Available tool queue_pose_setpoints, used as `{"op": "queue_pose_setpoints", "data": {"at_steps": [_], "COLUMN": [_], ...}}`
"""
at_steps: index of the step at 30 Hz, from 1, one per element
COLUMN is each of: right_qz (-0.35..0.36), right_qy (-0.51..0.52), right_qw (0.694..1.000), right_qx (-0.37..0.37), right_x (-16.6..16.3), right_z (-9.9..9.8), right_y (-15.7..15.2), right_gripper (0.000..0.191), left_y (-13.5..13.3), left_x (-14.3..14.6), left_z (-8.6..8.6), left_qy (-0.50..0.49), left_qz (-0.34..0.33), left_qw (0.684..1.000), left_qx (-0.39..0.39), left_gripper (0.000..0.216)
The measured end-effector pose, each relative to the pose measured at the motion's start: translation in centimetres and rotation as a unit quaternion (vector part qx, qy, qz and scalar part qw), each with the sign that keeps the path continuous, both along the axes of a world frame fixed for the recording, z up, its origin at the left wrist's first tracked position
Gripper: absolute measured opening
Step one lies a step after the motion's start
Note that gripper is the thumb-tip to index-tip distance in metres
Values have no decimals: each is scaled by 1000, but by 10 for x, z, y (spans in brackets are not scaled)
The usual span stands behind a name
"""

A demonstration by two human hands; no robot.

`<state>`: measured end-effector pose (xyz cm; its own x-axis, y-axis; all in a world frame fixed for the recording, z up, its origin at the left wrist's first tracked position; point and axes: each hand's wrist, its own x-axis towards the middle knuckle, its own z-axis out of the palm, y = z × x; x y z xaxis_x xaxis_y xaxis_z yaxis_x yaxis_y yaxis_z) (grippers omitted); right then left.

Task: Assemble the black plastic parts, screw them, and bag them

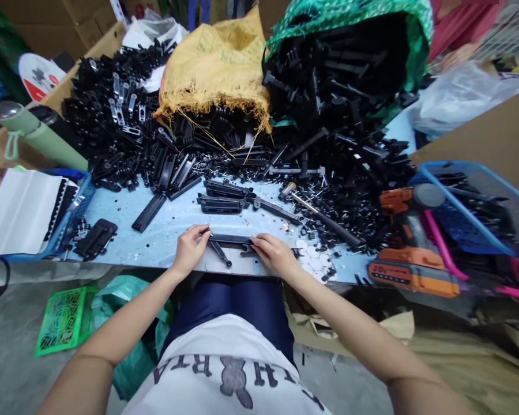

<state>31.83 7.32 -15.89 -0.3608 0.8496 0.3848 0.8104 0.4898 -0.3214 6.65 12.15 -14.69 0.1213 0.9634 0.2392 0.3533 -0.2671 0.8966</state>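
Note:
A long black plastic bar (pixel 230 238) lies flat near the front edge of the light blue table (pixel 173 216). My left hand (pixel 190 249) pinches its left end with fingers closed. My right hand (pixel 275 253) presses and grips its right end. A shorter black arm (pixel 220 253) angles down from the bar between my hands. Several similar black bars (pixel 225 199) lie just beyond.
Large heaps of black plastic parts (pixel 125 109) fill the back, with a yellow sack (pixel 218 63) and a green net bag (pixel 350 52). An orange cordless drill (pixel 409 253) rests at the right beside a blue basket (pixel 471 202). Another blue basket (pixel 75 210) sits left.

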Motion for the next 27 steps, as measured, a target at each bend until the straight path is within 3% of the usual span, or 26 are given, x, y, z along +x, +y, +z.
{"op": "queue_pose_setpoints", "data": {"at_steps": [9,14,20,25,27], "right_qz": [-6,3,42,74,81], "right_qy": [0,4,-6,-14,-45], "right_qw": [1000,999,999,997,995], "right_qx": [-27,-39,-19,-25,-37], "right_x": [3,6,15,24,27], "right_z": [-1,-2,-10,-16,-14], "right_y": [-9,-10,-7,-1,0], "right_gripper": [31,34,39,48,47], "left_y": [-3,0,13,7,4], "left_x": [-1,-6,-19,-13,-2], "left_z": [8,-4,-18,-12,-9], "left_qy": [162,312,356,407,415], "left_qz": [-42,-88,-164,-127,-169], "left_qw": [975,912,877,852,834], "left_qx": [147,252,278,306,320], "left_gripper": [19,27,35,32,37]}}
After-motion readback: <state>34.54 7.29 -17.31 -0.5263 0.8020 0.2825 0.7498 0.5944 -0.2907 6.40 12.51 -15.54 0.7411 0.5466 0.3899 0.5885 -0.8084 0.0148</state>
